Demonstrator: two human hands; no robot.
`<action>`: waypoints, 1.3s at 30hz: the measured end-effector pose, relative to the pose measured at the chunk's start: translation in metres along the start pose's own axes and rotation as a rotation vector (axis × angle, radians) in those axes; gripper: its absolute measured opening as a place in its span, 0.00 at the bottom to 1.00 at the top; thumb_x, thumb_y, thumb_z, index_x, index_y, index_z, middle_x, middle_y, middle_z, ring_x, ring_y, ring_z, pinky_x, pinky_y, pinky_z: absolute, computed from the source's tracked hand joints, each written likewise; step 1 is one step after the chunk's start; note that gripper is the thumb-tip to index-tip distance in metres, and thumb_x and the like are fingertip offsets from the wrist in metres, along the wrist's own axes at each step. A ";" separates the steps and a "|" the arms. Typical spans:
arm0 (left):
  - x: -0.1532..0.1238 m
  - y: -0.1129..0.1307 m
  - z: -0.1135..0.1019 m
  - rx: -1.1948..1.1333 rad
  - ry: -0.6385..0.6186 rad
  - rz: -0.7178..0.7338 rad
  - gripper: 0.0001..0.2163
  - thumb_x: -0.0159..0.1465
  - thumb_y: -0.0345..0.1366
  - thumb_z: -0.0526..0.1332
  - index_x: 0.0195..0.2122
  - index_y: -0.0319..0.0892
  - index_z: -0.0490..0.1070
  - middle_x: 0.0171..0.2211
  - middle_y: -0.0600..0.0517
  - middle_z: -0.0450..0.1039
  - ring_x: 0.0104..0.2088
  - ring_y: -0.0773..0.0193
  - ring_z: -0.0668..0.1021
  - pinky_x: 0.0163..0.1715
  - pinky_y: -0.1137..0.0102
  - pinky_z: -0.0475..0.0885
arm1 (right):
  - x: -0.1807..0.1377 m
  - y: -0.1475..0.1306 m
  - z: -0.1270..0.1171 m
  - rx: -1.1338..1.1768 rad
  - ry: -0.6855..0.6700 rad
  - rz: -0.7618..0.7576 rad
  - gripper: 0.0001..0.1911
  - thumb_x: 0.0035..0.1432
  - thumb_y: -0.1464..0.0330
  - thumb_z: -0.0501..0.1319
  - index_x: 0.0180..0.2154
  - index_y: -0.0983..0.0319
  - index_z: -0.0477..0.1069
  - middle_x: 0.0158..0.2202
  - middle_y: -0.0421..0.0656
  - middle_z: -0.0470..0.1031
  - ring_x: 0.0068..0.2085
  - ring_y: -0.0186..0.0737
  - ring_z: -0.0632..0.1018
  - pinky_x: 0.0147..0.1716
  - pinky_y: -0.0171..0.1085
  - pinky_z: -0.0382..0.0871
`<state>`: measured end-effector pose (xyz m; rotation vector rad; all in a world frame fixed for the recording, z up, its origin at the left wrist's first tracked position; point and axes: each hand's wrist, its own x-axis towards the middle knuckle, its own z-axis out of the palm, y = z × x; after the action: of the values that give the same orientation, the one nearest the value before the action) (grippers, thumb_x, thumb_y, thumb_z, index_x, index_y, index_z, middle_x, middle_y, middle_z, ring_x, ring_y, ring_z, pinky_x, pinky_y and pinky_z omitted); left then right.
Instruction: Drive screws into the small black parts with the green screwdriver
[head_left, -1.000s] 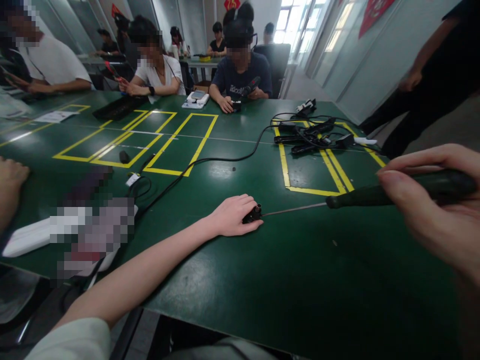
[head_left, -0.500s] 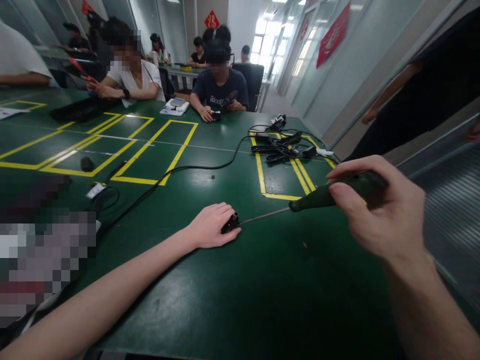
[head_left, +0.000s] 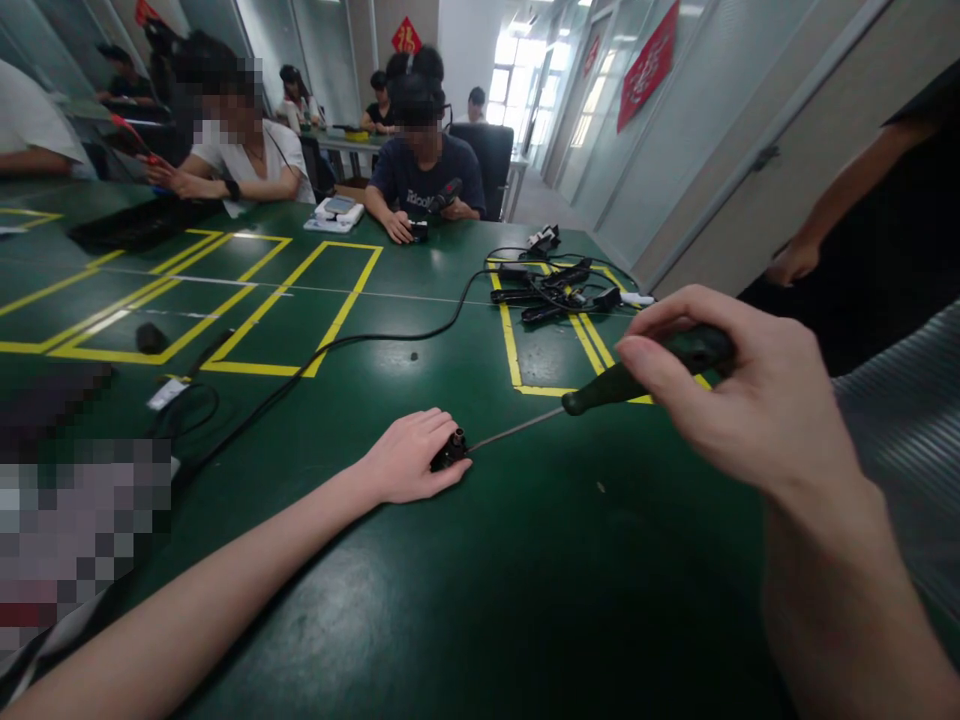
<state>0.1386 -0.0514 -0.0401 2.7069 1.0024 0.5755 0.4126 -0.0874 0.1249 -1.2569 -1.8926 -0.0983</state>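
Observation:
My left hand (head_left: 411, 458) lies on the green table (head_left: 480, 600) with its fingers closed over a small black part (head_left: 448, 452), pinning it down. My right hand (head_left: 739, 400) is wrapped round the dark green handle of a long screwdriver (head_left: 600, 385). Its thin metal shaft slants down to the left, and the tip meets the black part at my left fingertips.
A tangle of black cables and adapters (head_left: 559, 280) lies inside a yellow-taped box at the back right. One black cable (head_left: 330, 345) runs across the table to the left. Several people sit at the far edge. A person in black (head_left: 885, 200) stands at the right.
The view has swung a little to the right. My right hand has come nearer and further left with the screwdriver. My left hand still holds the part in the same spot.

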 end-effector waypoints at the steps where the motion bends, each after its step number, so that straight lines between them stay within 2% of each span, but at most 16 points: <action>1: 0.000 0.000 0.000 0.005 0.000 0.004 0.11 0.72 0.44 0.60 0.37 0.42 0.70 0.34 0.48 0.76 0.35 0.57 0.77 0.36 0.65 0.72 | 0.001 0.000 0.001 -0.028 0.008 0.017 0.15 0.58 0.56 0.63 0.26 0.59 0.73 0.19 0.36 0.70 0.20 0.33 0.69 0.22 0.35 0.60; 4: 0.000 0.000 0.001 0.013 0.005 0.012 0.12 0.72 0.45 0.60 0.37 0.42 0.70 0.34 0.48 0.77 0.35 0.58 0.77 0.36 0.65 0.72 | 0.002 0.000 0.001 -0.031 0.004 0.024 0.15 0.58 0.57 0.64 0.25 0.59 0.72 0.18 0.36 0.68 0.20 0.32 0.67 0.21 0.34 0.57; 7: 0.000 0.000 0.002 0.016 0.007 0.022 0.12 0.72 0.45 0.59 0.37 0.42 0.70 0.35 0.48 0.77 0.36 0.58 0.77 0.37 0.64 0.72 | 0.001 0.003 -0.003 0.033 -0.036 -0.022 0.09 0.55 0.62 0.65 0.26 0.58 0.72 0.23 0.37 0.75 0.24 0.33 0.73 0.24 0.33 0.62; 11: -0.001 0.000 0.001 0.016 -0.006 0.026 0.12 0.73 0.45 0.59 0.38 0.42 0.71 0.35 0.48 0.77 0.36 0.57 0.77 0.38 0.64 0.73 | 0.001 0.011 -0.007 0.020 -0.071 -0.095 0.04 0.53 0.64 0.66 0.31 0.56 0.74 0.28 0.37 0.79 0.26 0.36 0.76 0.26 0.35 0.67; 16: 0.000 0.001 0.000 -0.007 -0.014 0.021 0.12 0.73 0.45 0.59 0.38 0.42 0.70 0.35 0.48 0.76 0.36 0.57 0.77 0.38 0.64 0.72 | 0.002 0.013 -0.006 0.009 -0.050 -0.128 0.07 0.57 0.60 0.65 0.32 0.56 0.73 0.26 0.38 0.78 0.26 0.39 0.77 0.24 0.36 0.67; 20: 0.000 0.001 0.000 -0.011 -0.013 0.019 0.11 0.72 0.45 0.59 0.38 0.42 0.70 0.35 0.48 0.76 0.36 0.57 0.78 0.38 0.63 0.72 | 0.000 0.012 -0.005 -0.010 -0.035 -0.096 0.07 0.60 0.62 0.63 0.30 0.56 0.73 0.24 0.38 0.76 0.23 0.36 0.74 0.22 0.35 0.64; 23: -0.001 0.000 0.001 -0.014 -0.013 0.021 0.12 0.72 0.45 0.59 0.39 0.42 0.71 0.36 0.47 0.76 0.37 0.56 0.78 0.38 0.63 0.73 | -0.002 0.014 -0.004 0.036 -0.040 -0.107 0.03 0.56 0.64 0.64 0.34 0.56 0.74 0.28 0.39 0.78 0.27 0.38 0.78 0.26 0.36 0.70; 26: -0.001 -0.001 0.001 -0.012 -0.012 0.020 0.12 0.73 0.46 0.59 0.39 0.42 0.71 0.36 0.47 0.77 0.37 0.56 0.78 0.39 0.63 0.73 | -0.002 0.015 -0.004 0.097 -0.078 -0.121 0.06 0.53 0.66 0.65 0.36 0.55 0.74 0.31 0.38 0.80 0.32 0.39 0.81 0.30 0.36 0.74; 29: 0.000 -0.001 0.001 -0.007 -0.018 0.025 0.13 0.73 0.46 0.59 0.39 0.42 0.71 0.36 0.47 0.77 0.37 0.56 0.78 0.39 0.63 0.73 | 0.000 0.012 -0.005 0.097 -0.068 -0.103 0.04 0.55 0.63 0.64 0.33 0.56 0.74 0.28 0.38 0.79 0.28 0.36 0.79 0.29 0.35 0.73; 32: -0.001 -0.001 0.001 0.001 -0.012 0.027 0.12 0.73 0.46 0.59 0.39 0.42 0.71 0.35 0.47 0.76 0.37 0.56 0.78 0.39 0.63 0.73 | 0.001 0.008 -0.005 0.094 -0.058 -0.065 0.09 0.59 0.62 0.62 0.28 0.57 0.73 0.23 0.37 0.76 0.23 0.34 0.75 0.24 0.34 0.68; 35: -0.001 -0.001 0.001 0.003 -0.013 0.025 0.12 0.73 0.46 0.59 0.38 0.42 0.71 0.35 0.47 0.76 0.37 0.56 0.78 0.38 0.63 0.72 | 0.001 0.006 -0.004 0.112 -0.038 -0.024 0.07 0.56 0.62 0.65 0.28 0.57 0.74 0.23 0.37 0.76 0.23 0.34 0.75 0.22 0.33 0.67; 39: -0.001 -0.001 0.001 -0.005 -0.014 0.018 0.12 0.72 0.46 0.60 0.39 0.42 0.71 0.36 0.47 0.76 0.38 0.56 0.78 0.39 0.63 0.73 | 0.001 0.006 -0.004 0.162 -0.045 -0.017 0.04 0.51 0.65 0.67 0.31 0.56 0.75 0.28 0.38 0.78 0.26 0.37 0.77 0.25 0.35 0.70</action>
<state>0.1375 -0.0511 -0.0413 2.7144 0.9734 0.5612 0.4198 -0.0855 0.1255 -1.1416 -1.9093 0.0740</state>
